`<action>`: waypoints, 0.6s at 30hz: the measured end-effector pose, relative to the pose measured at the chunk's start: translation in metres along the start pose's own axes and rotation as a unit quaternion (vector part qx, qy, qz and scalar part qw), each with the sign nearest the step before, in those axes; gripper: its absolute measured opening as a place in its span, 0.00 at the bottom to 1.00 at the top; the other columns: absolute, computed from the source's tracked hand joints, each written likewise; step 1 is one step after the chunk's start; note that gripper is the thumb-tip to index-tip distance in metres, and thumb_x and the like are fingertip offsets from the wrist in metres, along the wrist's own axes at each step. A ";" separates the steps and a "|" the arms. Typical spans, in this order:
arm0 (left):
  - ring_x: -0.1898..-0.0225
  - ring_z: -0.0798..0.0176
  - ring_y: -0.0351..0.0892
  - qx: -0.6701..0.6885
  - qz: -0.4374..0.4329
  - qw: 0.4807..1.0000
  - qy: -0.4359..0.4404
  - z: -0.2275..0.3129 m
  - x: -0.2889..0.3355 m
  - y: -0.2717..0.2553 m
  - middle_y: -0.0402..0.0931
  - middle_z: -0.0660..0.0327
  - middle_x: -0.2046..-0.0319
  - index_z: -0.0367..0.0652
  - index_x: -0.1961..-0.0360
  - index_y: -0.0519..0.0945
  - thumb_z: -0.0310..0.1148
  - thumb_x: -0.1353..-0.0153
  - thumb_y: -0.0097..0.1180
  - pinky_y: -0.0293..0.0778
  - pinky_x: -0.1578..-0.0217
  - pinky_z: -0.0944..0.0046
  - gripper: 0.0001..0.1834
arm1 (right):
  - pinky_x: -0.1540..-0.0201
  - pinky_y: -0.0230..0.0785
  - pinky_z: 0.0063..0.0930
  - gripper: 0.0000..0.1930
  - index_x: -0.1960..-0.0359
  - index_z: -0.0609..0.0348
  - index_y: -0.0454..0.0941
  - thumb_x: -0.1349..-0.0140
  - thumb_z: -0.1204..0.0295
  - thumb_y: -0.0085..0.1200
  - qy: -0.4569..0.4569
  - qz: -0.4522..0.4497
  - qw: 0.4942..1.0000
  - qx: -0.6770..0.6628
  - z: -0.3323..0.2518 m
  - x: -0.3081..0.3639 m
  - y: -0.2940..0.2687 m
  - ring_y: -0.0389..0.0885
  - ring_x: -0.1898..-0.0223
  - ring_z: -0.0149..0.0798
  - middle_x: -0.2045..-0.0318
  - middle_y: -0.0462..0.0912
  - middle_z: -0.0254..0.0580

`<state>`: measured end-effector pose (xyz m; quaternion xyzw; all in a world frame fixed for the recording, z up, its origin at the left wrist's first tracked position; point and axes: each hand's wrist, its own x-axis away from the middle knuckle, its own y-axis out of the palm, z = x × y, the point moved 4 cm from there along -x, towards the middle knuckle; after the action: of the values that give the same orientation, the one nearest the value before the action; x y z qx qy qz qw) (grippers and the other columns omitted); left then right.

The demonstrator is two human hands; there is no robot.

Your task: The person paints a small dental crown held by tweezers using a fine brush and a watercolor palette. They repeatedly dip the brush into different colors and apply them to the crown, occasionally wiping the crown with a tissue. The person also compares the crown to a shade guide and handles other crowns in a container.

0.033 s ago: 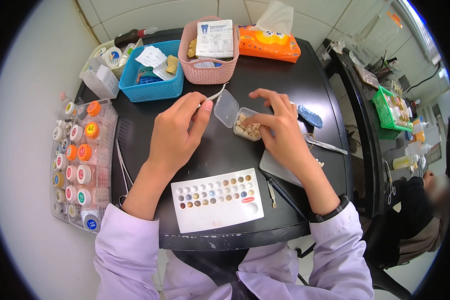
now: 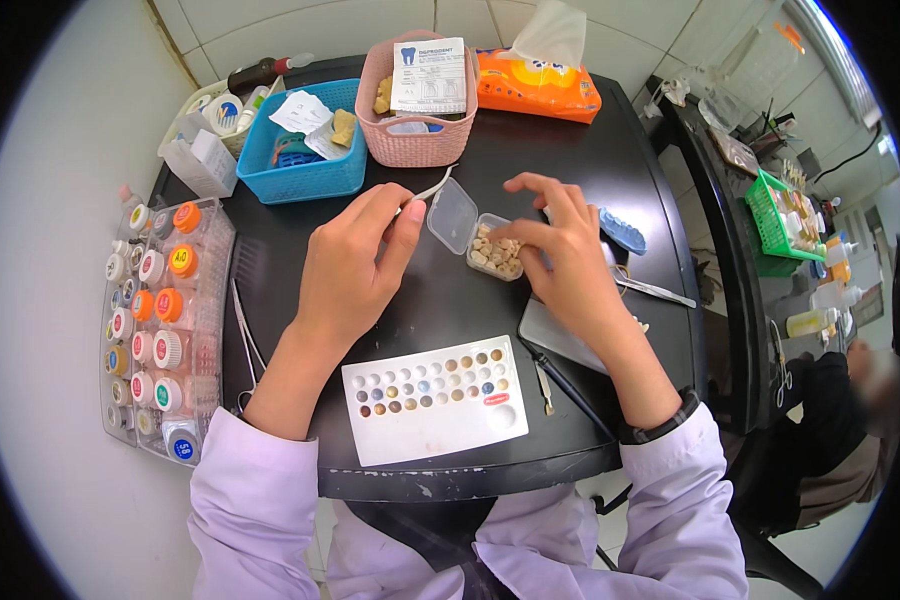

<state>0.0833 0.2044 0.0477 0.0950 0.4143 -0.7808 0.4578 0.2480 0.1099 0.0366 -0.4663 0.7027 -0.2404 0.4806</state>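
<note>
A slim, pale tool with a curved tip (image 2: pixel 436 187) is pinched between the thumb and fingers of my left hand (image 2: pixel 362 250); its other end is hidden in the grip. Over the right side of a small clear plastic box (image 2: pixel 492 272) is my right hand (image 2: pixel 562 240), fingers apart and its index fingertip by the contents. I cannot tell whether it touches them. Small cream-coloured, tooth-like pieces (image 2: pixel 492 252) fill the box, and its hinged lid (image 2: pixel 453 217) lies open to the left. Nearer me sits a white palette (image 2: pixel 435 430) with rows of coloured wells.
Bottles in a clear rack (image 2: pixel 170 350) and scissor-like forceps (image 2: pixel 245 335) are at left. Blue (image 2: pixel 300 185) and pink (image 2: pixel 418 150) baskets and orange wipes (image 2: pixel 540 88) stand behind. Tweezers (image 2: pixel 655 290), a blue mould (image 2: pixel 622 232) and a black pen-like tool (image 2: pixel 575 400) lie right.
My right index fingertip has drawn back slightly to the right from the pieces in the box. My left hand and its tool have not visibly moved.
</note>
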 end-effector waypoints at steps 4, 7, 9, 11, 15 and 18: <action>0.80 0.59 0.74 0.001 0.003 1.000 0.004 -0.001 0.001 0.000 0.73 0.55 0.76 0.35 0.70 0.73 0.32 0.38 0.48 0.69 0.77 0.65 0.10 | 0.53 0.58 0.37 0.09 0.76 0.55 0.80 0.59 0.83 0.51 -0.036 -0.021 0.999 -0.011 0.003 0.000 -0.002 0.67 0.57 0.40 0.56 0.69 0.36; 0.80 0.59 0.73 -0.006 -0.001 1.000 0.003 0.000 -0.001 -0.001 0.73 0.55 0.76 0.35 0.70 0.73 0.32 0.38 0.48 0.69 0.78 0.65 0.10 | 0.54 0.59 0.36 0.09 0.76 0.55 0.79 0.58 0.83 0.51 -0.026 -0.028 0.999 0.006 0.001 0.003 0.003 0.67 0.58 0.40 0.56 0.69 0.37; 0.81 0.59 0.73 -0.006 -0.004 1.000 0.005 0.000 -0.001 -0.001 0.73 0.55 0.76 0.35 0.70 0.73 0.32 0.38 0.48 0.68 0.78 0.66 0.10 | 0.54 0.59 0.36 0.10 0.76 0.55 0.79 0.58 0.84 0.51 -0.006 0.000 1.000 -0.011 0.001 0.000 0.002 0.67 0.58 0.40 0.56 0.68 0.37; 0.81 0.59 0.72 -0.002 -0.005 1.000 0.007 -0.001 0.000 0.000 0.73 0.55 0.76 0.35 0.70 0.73 0.33 0.38 0.48 0.68 0.78 0.66 0.10 | 0.54 0.59 0.35 0.10 0.75 0.55 0.79 0.58 0.85 0.51 -0.006 -0.005 0.999 -0.033 0.002 0.001 0.002 0.67 0.57 0.40 0.56 0.68 0.37; 0.81 0.60 0.72 0.001 -0.003 1.000 -0.004 -0.001 0.000 -0.001 0.73 0.55 0.77 0.35 0.69 0.73 0.33 0.38 0.48 0.67 0.79 0.66 0.11 | 0.51 0.59 0.35 0.13 0.73 0.55 0.80 0.59 0.86 0.49 -0.033 -0.049 0.996 -0.067 -0.001 0.001 0.005 0.66 0.57 0.40 0.56 0.68 0.38; 0.81 0.61 0.72 0.000 -0.004 1.000 0.000 -0.001 0.000 0.000 0.72 0.56 0.77 0.35 0.69 0.73 0.33 0.37 0.47 0.67 0.79 0.66 0.11 | 0.53 0.59 0.36 0.13 0.73 0.55 0.79 0.58 0.86 0.50 -0.033 -0.034 0.999 -0.008 -0.002 0.001 0.002 0.67 0.57 0.41 0.57 0.68 0.38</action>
<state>0.0828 0.2050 0.0474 0.0933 0.4147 -0.7828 0.4546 0.2451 0.1096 0.0355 -0.5018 0.6720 -0.2350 0.4913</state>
